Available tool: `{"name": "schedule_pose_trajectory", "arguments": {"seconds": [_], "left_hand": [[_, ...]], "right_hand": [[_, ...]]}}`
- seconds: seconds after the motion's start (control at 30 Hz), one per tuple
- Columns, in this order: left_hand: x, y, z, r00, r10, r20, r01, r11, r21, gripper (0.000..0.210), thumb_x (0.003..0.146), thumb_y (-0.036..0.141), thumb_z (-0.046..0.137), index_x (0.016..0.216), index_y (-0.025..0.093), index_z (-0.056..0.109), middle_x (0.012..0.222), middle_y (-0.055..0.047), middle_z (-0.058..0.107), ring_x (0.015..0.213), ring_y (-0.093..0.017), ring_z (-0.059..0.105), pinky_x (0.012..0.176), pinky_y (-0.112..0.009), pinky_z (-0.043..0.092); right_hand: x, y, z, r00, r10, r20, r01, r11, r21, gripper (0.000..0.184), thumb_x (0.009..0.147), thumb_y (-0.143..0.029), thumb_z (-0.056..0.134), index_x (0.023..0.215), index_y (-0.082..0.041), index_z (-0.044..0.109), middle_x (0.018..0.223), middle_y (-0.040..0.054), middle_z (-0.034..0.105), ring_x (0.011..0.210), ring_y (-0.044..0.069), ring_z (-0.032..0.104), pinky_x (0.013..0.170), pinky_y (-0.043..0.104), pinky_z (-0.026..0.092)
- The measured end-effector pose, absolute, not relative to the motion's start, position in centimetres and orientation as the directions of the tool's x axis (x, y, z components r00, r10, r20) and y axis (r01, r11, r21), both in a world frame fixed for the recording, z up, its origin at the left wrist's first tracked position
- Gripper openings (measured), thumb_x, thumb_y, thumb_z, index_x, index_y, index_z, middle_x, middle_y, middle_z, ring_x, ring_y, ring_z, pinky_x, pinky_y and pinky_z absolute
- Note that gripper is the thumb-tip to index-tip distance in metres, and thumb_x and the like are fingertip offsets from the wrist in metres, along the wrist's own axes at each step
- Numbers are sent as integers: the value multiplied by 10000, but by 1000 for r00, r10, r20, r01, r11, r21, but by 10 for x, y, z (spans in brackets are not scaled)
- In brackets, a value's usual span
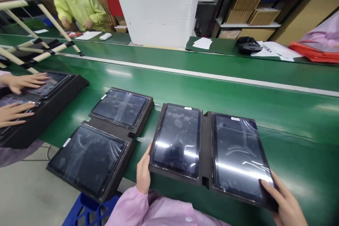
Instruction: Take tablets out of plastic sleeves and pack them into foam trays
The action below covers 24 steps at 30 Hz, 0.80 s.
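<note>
A black foam tray (206, 144) with two tablet screens lies in front of me, tilted slightly. Its left tablet screen (178, 137) and right tablet screen (237, 152) are glossy, under clear film, each with a small white label at the top. My left hand (143, 173) grips the tray's lower left edge, its fingers mostly hidden beneath. At the lower right corner my right hand (284, 199) holds the tray, thumb on top over the right screen's corner and fingers along the side.
Left of me, another foam tray (106, 125) with two screens overhangs the belt edge. A co-worker's hands (23, 83) rest on a further tray. A green conveyor belt (296, 113) runs across. A blue crate (91, 212) stands below; a person in yellow works opposite.
</note>
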<state>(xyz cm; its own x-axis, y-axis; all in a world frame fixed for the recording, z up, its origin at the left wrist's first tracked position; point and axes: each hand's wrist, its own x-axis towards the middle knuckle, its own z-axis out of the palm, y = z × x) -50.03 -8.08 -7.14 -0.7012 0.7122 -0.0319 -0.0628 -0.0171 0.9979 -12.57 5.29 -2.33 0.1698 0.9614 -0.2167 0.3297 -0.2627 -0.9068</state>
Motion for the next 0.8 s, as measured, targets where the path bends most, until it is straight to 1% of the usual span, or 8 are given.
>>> {"name": "schedule_pose_trajectory", "arguments": {"seconds": [0.17,0.27,0.37,0.43,0.5,0.63,0.7,0.8], "left_hand": [[-511,-95,-74,-652,756,46,123,46,991,418,984,347,411,1379,267,523,1443,-18,511,1363,-192,423,1159,-306,307],[-517,-101,-73,-565,807,173,313,15,950,450,986,261,367,1427,282,458,1479,-23,468,1372,-193,408,1149,-322,326],[-528,-102,-72,-318,874,367,574,-130,808,477,956,268,396,1430,260,453,1544,-57,367,1385,-248,389,1113,-372,382],[-536,-100,-70,-167,893,417,703,-188,685,500,922,276,455,1421,237,460,1568,-87,311,1392,-295,374,1093,-428,406],[-543,-96,-67,-97,892,442,783,-206,587,518,886,237,512,1403,233,476,1559,-99,324,1384,-312,388,1075,-458,425],[-554,-89,-56,22,862,507,854,-281,439,481,831,175,598,1306,249,569,1530,-73,382,1328,-277,473,1046,-394,466],[-558,-88,-48,66,846,530,852,-325,412,421,822,184,630,1236,262,623,1528,-55,390,1300,-267,506,1033,-366,479],[-560,-89,-35,58,870,490,833,-313,457,269,829,204,653,1083,276,703,1506,-42,426,1279,-275,526,1013,-359,495]], "right_hand": [[-125,43,-25,247,873,-421,110,-456,-883,680,610,-479,771,1250,-300,630,1341,19,619,1241,336,567,731,290,640],[-122,46,-24,234,864,-447,-106,-434,-895,627,723,-552,660,1299,-314,587,1398,26,571,1247,319,566,756,309,638],[-118,53,-26,188,874,-448,-270,-393,-879,538,822,-587,515,1292,-333,575,1385,62,578,1190,334,609,833,426,621],[-113,59,-29,169,874,-456,-287,-399,-871,482,826,-542,537,1254,-327,594,1357,78,598,1179,333,617,864,446,606],[-106,67,-35,156,884,-442,-270,-392,-879,447,826,-504,559,1235,-329,598,1328,82,618,1197,319,606,878,434,600],[-87,99,-46,92,916,-391,-194,-368,-909,416,834,-491,560,1216,-332,603,1249,84,664,1156,283,635,868,396,599],[-80,126,-47,58,928,-368,-169,-354,-920,396,838,-463,575,1207,-324,610,1196,82,689,1087,248,670,858,349,597],[-73,174,-46,23,943,-332,-178,-323,-930,362,833,-392,608,1184,-305,628,1147,78,704,986,202,700,827,302,599]]}}
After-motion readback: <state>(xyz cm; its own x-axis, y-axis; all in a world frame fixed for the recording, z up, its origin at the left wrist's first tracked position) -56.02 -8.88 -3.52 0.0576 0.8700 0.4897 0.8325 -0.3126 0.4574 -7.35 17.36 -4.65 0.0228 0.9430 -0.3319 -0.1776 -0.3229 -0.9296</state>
